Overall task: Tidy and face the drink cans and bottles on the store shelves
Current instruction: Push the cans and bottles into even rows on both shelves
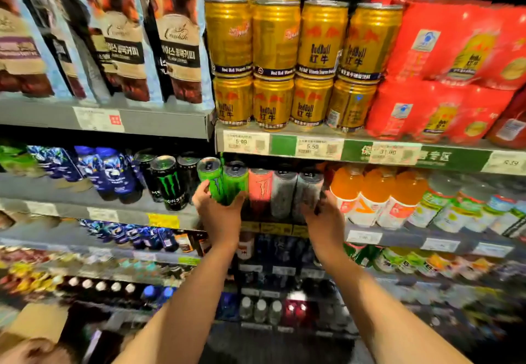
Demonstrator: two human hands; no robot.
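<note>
Both arms reach into the middle shelf. The left hand (219, 210) curls around the lower part of two bright green cans (225, 180), thumb on the left can and fingers wrapping the right one; both are slim glossy cylinders, tilted a little leftward, with dark pull-tab tops. The right hand (324, 215) grips the lower right side of a grey can (308, 190), fingers bent around its matte, speckled wall, though blur hides exactly how they sit.

Between the two hands stand two more tall cans: a coral-pink can (260, 190) touching the green pair, then a second grey can (283, 192) just beside the one being held. That makes five cans in the row: two green, one pink, two grey, packed shoulder to shoulder with no gap showing.

Left of the left hand stands a black can with a green claw mark (168, 182), more black cans behind it. Right of the right hand, three orange bottles (375, 195) of smooth clear plastic press close against the held grey can. Above the hands, the shelf edge with price tags (313, 147) hangs low over the can tops, leaving only a narrow slot. On it stand gold ribbed cans (284, 61), stacked two high, four across in front, and red shrink-wrapped packs (444, 73) to their right.
</note>
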